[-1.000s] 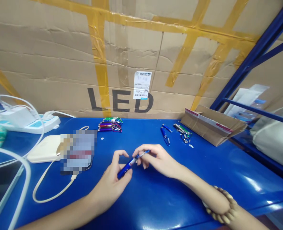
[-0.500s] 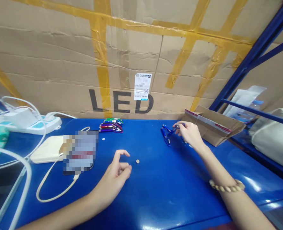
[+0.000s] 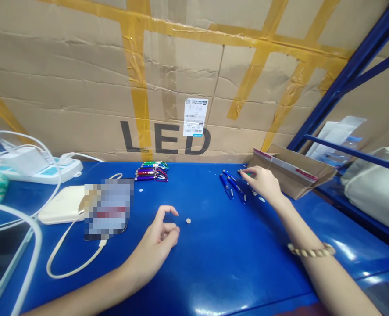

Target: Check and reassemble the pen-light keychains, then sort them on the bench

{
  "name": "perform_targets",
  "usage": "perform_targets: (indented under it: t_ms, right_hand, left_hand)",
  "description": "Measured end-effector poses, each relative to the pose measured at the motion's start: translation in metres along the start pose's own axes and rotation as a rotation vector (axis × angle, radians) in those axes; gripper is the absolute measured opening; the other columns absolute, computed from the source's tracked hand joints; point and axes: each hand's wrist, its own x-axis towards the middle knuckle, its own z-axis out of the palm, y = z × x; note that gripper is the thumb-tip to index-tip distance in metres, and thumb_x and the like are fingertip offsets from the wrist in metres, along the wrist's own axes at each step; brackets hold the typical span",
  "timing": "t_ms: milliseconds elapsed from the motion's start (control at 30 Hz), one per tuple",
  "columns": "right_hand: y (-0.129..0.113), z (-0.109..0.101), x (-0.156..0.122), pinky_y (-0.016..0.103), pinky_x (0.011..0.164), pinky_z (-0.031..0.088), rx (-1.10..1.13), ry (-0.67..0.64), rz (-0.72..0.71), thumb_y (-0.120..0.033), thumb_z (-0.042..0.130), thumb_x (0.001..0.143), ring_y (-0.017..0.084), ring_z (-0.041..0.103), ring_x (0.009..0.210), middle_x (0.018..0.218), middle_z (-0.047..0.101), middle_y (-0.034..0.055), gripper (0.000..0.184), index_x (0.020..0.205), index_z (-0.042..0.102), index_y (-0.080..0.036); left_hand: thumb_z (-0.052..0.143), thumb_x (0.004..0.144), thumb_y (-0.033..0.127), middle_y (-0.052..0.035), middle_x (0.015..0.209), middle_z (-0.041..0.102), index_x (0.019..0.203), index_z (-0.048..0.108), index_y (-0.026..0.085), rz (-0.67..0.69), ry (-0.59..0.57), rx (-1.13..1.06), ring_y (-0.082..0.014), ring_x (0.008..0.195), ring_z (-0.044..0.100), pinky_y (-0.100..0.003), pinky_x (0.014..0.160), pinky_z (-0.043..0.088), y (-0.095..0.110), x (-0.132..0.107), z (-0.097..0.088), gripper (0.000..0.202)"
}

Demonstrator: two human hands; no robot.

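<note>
My left hand (image 3: 159,235) hovers over the blue table, index finger and thumb curved apart with nothing between them. Just right of it lies a small round silver disc (image 3: 188,220), like a button cell. My right hand (image 3: 263,182), wearing a beaded bracelet (image 3: 312,251) on its wrist, pinches a small dark item by the fingertips; its kind is mostly hidden. Close beside those fingers lie several blue pen-like keychain torches (image 3: 225,183) with carabiner clips. Small bits (image 3: 254,192), partly covered, lie beneath the hand. Several coloured keychain torches (image 3: 151,172) lie in a row farther left.
An open cardboard box (image 3: 293,171) stands behind my right hand. On the left are a phone (image 3: 110,208) with a cable, a cream power bank (image 3: 61,204) and a white power strip (image 3: 39,171). A large carton (image 3: 82,87) forms the back; a blue rack post (image 3: 342,79) rises right.
My right hand has let go of a blue torch, which now lies with the other blue ones, and its fingertips have shifted slightly to another small item. The left hand stays almost still.
</note>
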Motion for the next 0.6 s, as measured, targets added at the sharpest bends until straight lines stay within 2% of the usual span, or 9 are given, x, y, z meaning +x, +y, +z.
perform_targets:
  t_ms: [100, 233, 333, 433, 467, 500, 600]
  right_hand:
    - [0.0, 0.018, 0.003, 0.027, 0.066, 0.043, 0.024, 0.019, -0.074, -0.035, 0.046, 0.083, 0.021, 0.059, 0.096, 0.106, 0.065, 0.0057, 0.03, 0.093, 0.07, -0.021]
    - [0.006, 0.033, 0.008, 0.026, 0.068, 0.043, 0.051, -0.058, -0.067, -0.036, 0.052, 0.08, 0.021, 0.059, 0.096, 0.099, 0.067, 0.0053, 0.026, 0.085, 0.072, -0.021]
    - [0.003, 0.027, 0.007, 0.026, 0.065, 0.043, 0.103, 0.037, -0.046, -0.036, 0.057, 0.075, 0.021, 0.061, 0.092, 0.096, 0.068, 0.0043, 0.022, 0.08, 0.071, -0.02]
    - [-0.018, 0.011, -0.006, 0.027, 0.063, 0.045, 0.262, 0.19, -0.088, -0.038, 0.059, 0.074, 0.019, 0.063, 0.076, 0.085, 0.07, 0.0047, 0.023, 0.081, 0.071, -0.02]
    - [-0.03, 0.005, -0.014, 0.027, 0.062, 0.046, 0.361, 0.203, -0.159, -0.039, 0.06, 0.074, 0.018, 0.062, 0.069, 0.08, 0.069, 0.0052, 0.024, 0.08, 0.07, -0.018]
    - [-0.043, 0.0, -0.024, 0.026, 0.062, 0.047, 0.487, 0.158, -0.283, -0.039, 0.06, 0.075, 0.016, 0.061, 0.066, 0.079, 0.069, 0.0056, 0.024, 0.08, 0.07, -0.017]
    - [-0.084, -0.01, -0.061, 0.024, 0.056, 0.048, 0.774, -0.121, -0.678, -0.035, 0.062, 0.076, 0.013, 0.06, 0.064, 0.079, 0.067, 0.0058, 0.02, 0.081, 0.069, -0.016]
  left_hand:
    - [0.041, 0.082, 0.031, 0.0113, 0.051, 0.031, 0.098, 0.031, 0.023, 0.016, -0.005, -0.004, -0.0073, 0.046, 0.021, -0.02, 0.044, 0.016, -0.002, 0.002, -0.001, 0.02]
    - [0.041, 0.083, 0.032, 0.0113, 0.052, 0.031, 0.098, 0.032, 0.023, 0.029, -0.007, -0.013, -0.0069, 0.046, 0.021, -0.019, 0.044, 0.017, -0.005, 0.003, -0.001, 0.02]
    - [0.041, 0.084, 0.032, 0.0113, 0.053, 0.03, 0.099, 0.031, 0.024, 0.05, 0.038, -0.027, -0.0066, 0.045, 0.022, -0.018, 0.043, 0.018, -0.005, 0.003, 0.0, 0.02]
    - [0.044, 0.083, 0.031, 0.008, 0.067, 0.04, 0.104, 0.03, 0.025, 0.101, 0.142, 0.04, -0.0053, 0.048, 0.031, -0.017, 0.045, 0.026, -0.003, 0.001, 0.001, 0.026]
    - [0.046, 0.082, 0.031, 0.0056, 0.077, 0.044, 0.108, 0.03, 0.026, 0.121, 0.18, 0.089, -0.0048, 0.05, 0.036, -0.017, 0.046, 0.029, -0.002, 0.001, 0.001, 0.031]
    - [0.047, 0.081, 0.031, 0.0029, 0.088, 0.046, 0.113, 0.029, 0.027, 0.139, 0.209, 0.143, -0.0046, 0.052, 0.04, -0.018, 0.048, 0.032, -0.002, 0.0, 0.001, 0.037]
    - [0.051, 0.079, 0.031, -0.0026, 0.106, 0.046, 0.122, 0.034, 0.029, 0.197, 0.208, 0.293, -0.0071, 0.061, 0.047, -0.019, 0.051, 0.037, 0.0, 0.001, 0.001, 0.047]
